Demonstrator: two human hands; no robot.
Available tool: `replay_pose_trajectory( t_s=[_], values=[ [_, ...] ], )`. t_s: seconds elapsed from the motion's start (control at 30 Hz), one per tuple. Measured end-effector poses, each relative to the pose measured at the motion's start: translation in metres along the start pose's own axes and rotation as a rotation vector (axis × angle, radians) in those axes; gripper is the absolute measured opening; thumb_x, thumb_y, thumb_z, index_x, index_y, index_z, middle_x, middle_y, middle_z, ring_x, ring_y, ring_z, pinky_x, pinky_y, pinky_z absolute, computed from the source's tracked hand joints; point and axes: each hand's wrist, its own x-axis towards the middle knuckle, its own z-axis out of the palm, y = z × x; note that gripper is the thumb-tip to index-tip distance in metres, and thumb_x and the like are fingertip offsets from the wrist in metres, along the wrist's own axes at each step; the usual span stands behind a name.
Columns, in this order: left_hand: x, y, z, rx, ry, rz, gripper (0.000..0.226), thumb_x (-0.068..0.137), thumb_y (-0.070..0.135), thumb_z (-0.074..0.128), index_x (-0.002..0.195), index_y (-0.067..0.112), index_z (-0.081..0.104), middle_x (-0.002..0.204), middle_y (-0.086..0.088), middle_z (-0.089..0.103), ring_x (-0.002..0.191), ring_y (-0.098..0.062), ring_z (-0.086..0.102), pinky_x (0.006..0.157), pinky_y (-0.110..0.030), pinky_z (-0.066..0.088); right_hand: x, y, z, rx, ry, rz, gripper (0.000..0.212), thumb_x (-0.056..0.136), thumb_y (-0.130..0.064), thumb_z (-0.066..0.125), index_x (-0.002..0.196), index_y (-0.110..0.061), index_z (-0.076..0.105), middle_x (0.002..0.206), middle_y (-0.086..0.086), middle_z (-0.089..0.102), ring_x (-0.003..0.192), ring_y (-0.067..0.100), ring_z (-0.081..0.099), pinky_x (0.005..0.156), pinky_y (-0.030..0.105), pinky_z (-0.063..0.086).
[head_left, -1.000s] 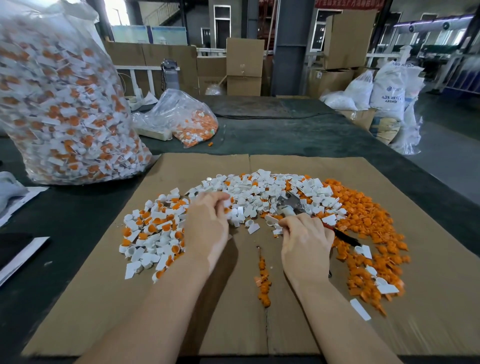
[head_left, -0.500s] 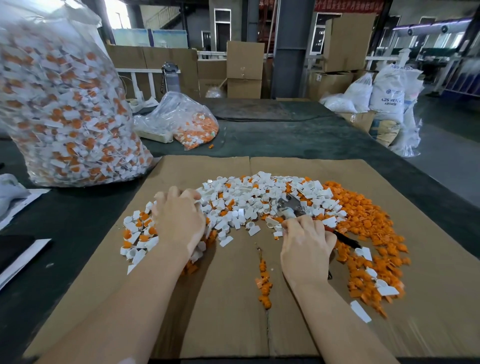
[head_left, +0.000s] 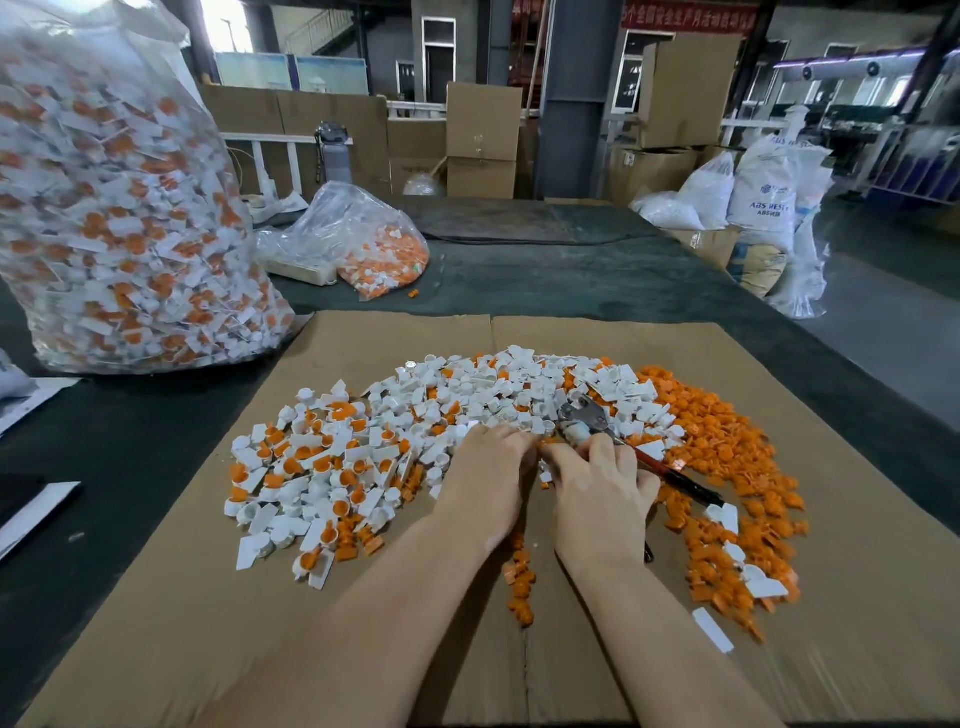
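Warehouse worktop (head_left: 571, 280), cardboard sheet (head_left: 363, 649) under loose caps (head_left: 332, 467). Head view: the right hand (head_left: 602, 483) has its grip closed round the pliers (head_left: 587, 418), whose long axis runs far-left to near-right, with a white cap (head_left: 571, 431) at the head. The left hand (head_left: 483, 478) lies just left of it, nearer; what its grip holds cannot be told.

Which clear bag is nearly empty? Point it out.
The small bag behind the cardboard: slumped, orange parts only at its bottom. The big bag at left stands packed full.
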Motion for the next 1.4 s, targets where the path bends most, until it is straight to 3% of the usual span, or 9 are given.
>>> replay_pose_trajectory(
  t_s=[0.13,0.33,0.47,0.63,0.87,0.97,1.1,1.23,1.4],
  values=[
    [0.0,-0.001,0.005,-0.065,0.059,-0.061,0.024,0.095,0.018,0.051,0.115,0.023,0.063,0.111,0.003,0.061,0.103,-0.015,0.047,0.089,-0.025,0.037,0.0,0.001,0.001,0.017,-0.019,-0.018,0.042,0.091,-0.009,0.046,0.124,-0.034,0.048,0.121,-0.002,0.043,0.109,0.02,0.035,0.09,0.038,0.023],
    [-0.009,0.001,0.001,-0.174,0.154,-0.151,0.032,0.091,0.023,0.059,0.123,0.025,0.059,0.112,0.002,0.065,0.102,-0.014,0.056,0.089,-0.025,0.043,0.001,0.001,0.001,0.036,-0.013,-0.02,0.032,0.095,-0.015,0.046,0.123,-0.028,0.051,0.124,-0.004,0.051,0.109,0.021,0.04,0.09,0.039,0.025],
    [-0.017,-0.003,0.0,-0.161,0.161,-0.186,0.031,0.092,0.018,0.057,0.122,0.027,0.062,0.114,0.004,0.063,0.105,-0.014,0.056,0.09,-0.022,0.041,-0.001,-0.004,-0.002,0.074,0.055,-0.02,0.033,0.086,-0.008,0.06,0.117,-0.018,0.061,0.116,0.005,0.06,0.104,0.027,0.049,0.088,0.044,0.03],
    [-0.018,-0.004,0.0,-0.229,0.16,-0.182,0.027,0.092,0.016,0.058,0.116,0.021,0.067,0.109,0.004,0.064,0.099,-0.01,0.054,0.082,-0.013,0.035,0.009,-0.001,-0.007,-0.035,-0.091,-0.126,0.054,0.086,-0.008,0.051,0.137,-0.022,0.037,0.138,-0.001,0.041,0.122,0.022,0.032,0.1,0.042,0.017],
    [-0.018,-0.008,-0.001,-0.27,0.132,-0.178,0.022,0.094,0.025,0.054,0.108,0.021,0.07,0.106,0.007,0.063,0.089,0.0,0.043,0.071,-0.007,0.028,0.028,-0.013,-0.013,-0.054,-0.159,-0.179,0.015,0.093,-0.02,0.05,0.106,-0.02,0.057,0.109,-0.001,0.058,0.109,0.021,0.046,0.1,0.041,0.025],
    [-0.018,-0.009,-0.001,-0.277,0.112,-0.204,0.019,0.092,0.022,0.058,0.105,0.02,0.071,0.109,0.008,0.062,0.093,0.0,0.046,0.081,-0.01,0.03,0.031,-0.011,-0.011,0.032,-0.146,-0.195,0.009,0.094,-0.017,0.05,0.096,-0.02,0.058,0.097,-0.002,0.057,0.1,0.017,0.052,0.092,0.033,0.031],
    [-0.019,-0.008,-0.003,-0.355,0.118,-0.247,0.023,0.088,0.022,0.064,0.112,0.019,0.066,0.112,0.007,0.058,0.092,0.0,0.05,0.081,-0.008,0.036,0.031,-0.008,-0.008,0.075,-0.096,-0.211,0.016,0.092,-0.007,0.048,0.083,-0.021,0.048,0.084,-0.004,0.047,0.089,0.016,0.053,0.086,0.029,0.032],
    [-0.02,-0.007,-0.006,-0.375,0.092,-0.263,0.036,0.089,0.023,0.063,0.124,0.022,0.058,0.116,0.004,0.062,0.104,-0.009,0.056,0.095,-0.024,0.044,0.027,-0.007,-0.008,0.076,-0.058,-0.194,0.018,0.092,-0.007,0.048,0.099,-0.022,0.056,0.098,-0.005,0.056,0.1,0.017,0.05,0.091,0.032,0.027],
    [-0.021,-0.009,-0.006,-0.381,0.068,-0.246,0.031,0.09,0.026,0.061,0.122,0.026,0.06,0.111,0.005,0.061,0.102,-0.011,0.054,0.087,-0.021,0.04,0.021,-0.006,-0.012,0.136,-0.034,-0.234,0.045,0.091,-0.006,0.051,0.134,-0.02,0.046,0.122,0.002,0.048,0.112,0.018,0.043,0.095,0.029,0.032]
  ],
)
